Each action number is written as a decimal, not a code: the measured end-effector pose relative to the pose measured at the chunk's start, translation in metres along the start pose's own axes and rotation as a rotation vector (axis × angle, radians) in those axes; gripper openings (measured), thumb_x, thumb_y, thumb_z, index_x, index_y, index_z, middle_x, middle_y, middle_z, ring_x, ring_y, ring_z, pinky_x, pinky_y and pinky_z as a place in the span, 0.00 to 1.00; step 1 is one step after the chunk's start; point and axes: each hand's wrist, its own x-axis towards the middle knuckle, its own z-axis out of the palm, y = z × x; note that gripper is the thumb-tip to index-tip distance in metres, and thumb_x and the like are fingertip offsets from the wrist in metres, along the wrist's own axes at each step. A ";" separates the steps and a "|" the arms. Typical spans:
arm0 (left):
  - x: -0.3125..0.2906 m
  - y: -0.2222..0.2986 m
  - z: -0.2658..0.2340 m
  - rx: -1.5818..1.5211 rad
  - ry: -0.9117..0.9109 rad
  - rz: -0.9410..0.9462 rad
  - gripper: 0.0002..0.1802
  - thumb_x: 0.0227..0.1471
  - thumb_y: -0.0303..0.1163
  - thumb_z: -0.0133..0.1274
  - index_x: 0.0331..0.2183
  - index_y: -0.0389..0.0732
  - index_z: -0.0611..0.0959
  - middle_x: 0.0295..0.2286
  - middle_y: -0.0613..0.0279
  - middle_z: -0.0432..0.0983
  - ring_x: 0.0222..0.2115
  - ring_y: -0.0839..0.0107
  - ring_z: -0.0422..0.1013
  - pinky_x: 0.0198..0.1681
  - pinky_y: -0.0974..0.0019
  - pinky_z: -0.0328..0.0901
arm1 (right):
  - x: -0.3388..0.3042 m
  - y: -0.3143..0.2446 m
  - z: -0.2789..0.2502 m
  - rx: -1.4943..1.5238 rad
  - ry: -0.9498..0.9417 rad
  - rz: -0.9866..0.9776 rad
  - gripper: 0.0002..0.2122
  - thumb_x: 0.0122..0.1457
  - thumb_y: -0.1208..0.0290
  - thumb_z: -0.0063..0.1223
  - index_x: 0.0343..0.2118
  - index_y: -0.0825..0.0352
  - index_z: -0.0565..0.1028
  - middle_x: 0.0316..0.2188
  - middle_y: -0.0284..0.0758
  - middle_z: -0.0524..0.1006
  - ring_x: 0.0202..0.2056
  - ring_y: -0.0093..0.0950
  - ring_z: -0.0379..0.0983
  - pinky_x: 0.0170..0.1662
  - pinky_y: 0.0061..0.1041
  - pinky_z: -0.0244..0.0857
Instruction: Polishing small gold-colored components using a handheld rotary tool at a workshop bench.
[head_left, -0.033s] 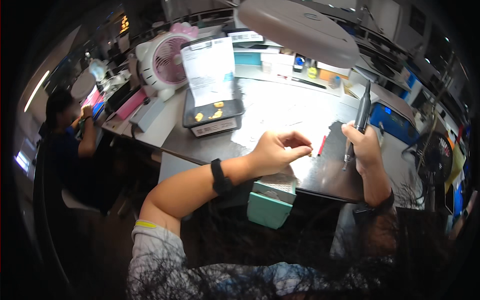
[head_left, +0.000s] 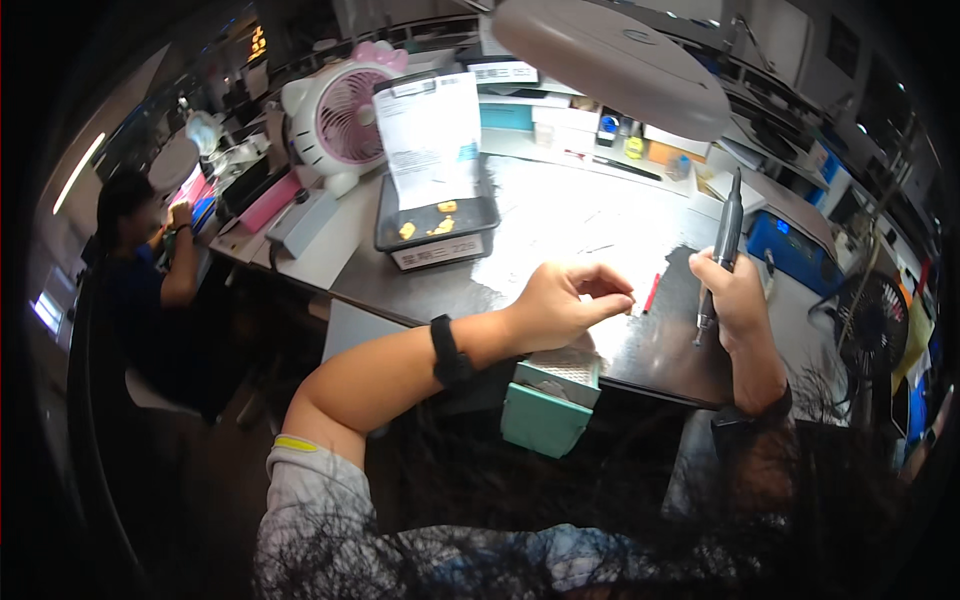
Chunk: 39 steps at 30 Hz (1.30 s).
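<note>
Brightly lit, dark tabletop point(head_left: 425, 285). Black pen-shaped tool point(head_left: 730, 230) held tilted in the right hand point(head_left: 739, 298); left hand point(head_left: 556, 306) curled, thumb near fingertips, cannot tell whether pinching anything small. Red stick point(head_left: 652, 293) between the hands; black tray point(head_left: 482, 208) of yellow pieces point(head_left: 446, 207) beyond the left.

Light short sleeve, black wristband and two bare hands.
The left sleeve point(head_left: 318, 500) is pale grey, loose and a bit crumpled, with a bright yellow strip point(head_left: 295, 443) by its edge. A wide black band point(head_left: 449, 352) goes round the wrist below the left hand point(head_left: 570, 300). Below the right hand point(head_left: 738, 295) there is a dark band point(head_left: 755, 405) too, but it is dim there, so its shape is hard to tell.
</note>
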 end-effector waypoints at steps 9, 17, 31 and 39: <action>-0.004 0.010 -0.002 0.191 -0.054 0.204 0.07 0.58 0.24 0.64 0.40 0.34 0.87 0.33 0.62 0.86 0.36 0.80 0.80 0.41 0.73 0.74 | -0.002 -0.001 0.006 -0.454 0.049 -0.004 0.11 0.57 0.73 0.62 0.40 0.73 0.75 0.20 0.30 0.75 0.19 0.18 0.71 0.20 0.24 0.61; -0.009 0.003 -0.006 0.244 0.037 0.135 0.06 0.58 0.22 0.62 0.39 0.33 0.87 0.33 0.62 0.87 0.36 0.79 0.80 0.43 0.72 0.74 | -0.006 -0.006 0.023 -0.962 0.086 0.057 0.30 0.55 0.60 0.65 0.59 0.69 0.73 0.50 0.53 0.81 0.54 0.47 0.78 0.58 0.39 0.70; -0.007 0.009 -0.001 0.375 0.067 0.138 0.05 0.57 0.23 0.65 0.37 0.36 0.88 0.30 0.63 0.86 0.31 0.80 0.80 0.34 0.73 0.74 | -0.018 -0.023 0.032 -1.152 -0.036 0.147 0.27 0.60 0.55 0.63 0.55 0.70 0.72 0.47 0.50 0.82 0.52 0.47 0.79 0.56 0.40 0.71; -0.005 0.009 -0.001 0.433 0.050 0.218 0.07 0.56 0.23 0.65 0.39 0.35 0.88 0.31 0.63 0.86 0.32 0.79 0.80 0.36 0.73 0.74 | -0.020 -0.017 0.031 -1.180 -0.011 0.111 0.25 0.59 0.54 0.64 0.52 0.69 0.75 0.46 0.51 0.82 0.48 0.48 0.81 0.53 0.39 0.72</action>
